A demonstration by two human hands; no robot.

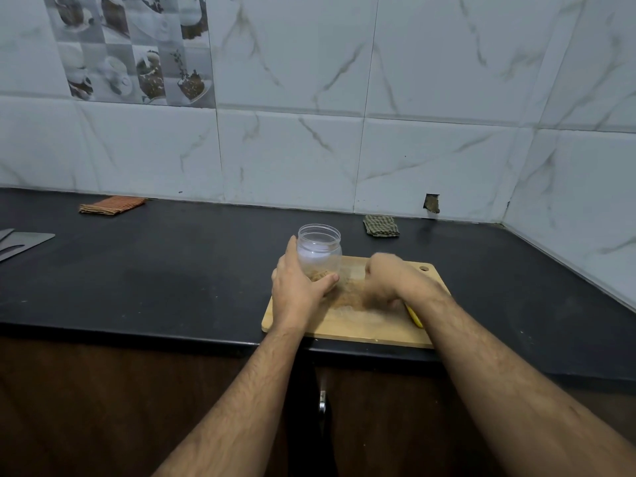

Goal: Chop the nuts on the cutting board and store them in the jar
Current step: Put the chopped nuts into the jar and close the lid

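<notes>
Left hand: my left hand (298,290) wraps around the jar (320,250), thumb across its front.
Jar: lidless, at the back left corner of the cutting board (361,321), some chopped nuts inside at the bottom.
Right hand: my right hand (387,282) is blurred, fingers curled down over the nuts (349,297); whether it grips anything, I cannot tell.
Nuts: a brown chopped pile mid-board, beside the jar.
Tabletop: the black tabletop (155,270) carries the board at its front edge.

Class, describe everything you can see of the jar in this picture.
The jar is small, clear and plastic-looking, with a ribbed neck and no lid. It stands upright at the cutting board's far left corner. Some chopped nuts lie at its bottom. The left hand grips its lower half.
</notes>
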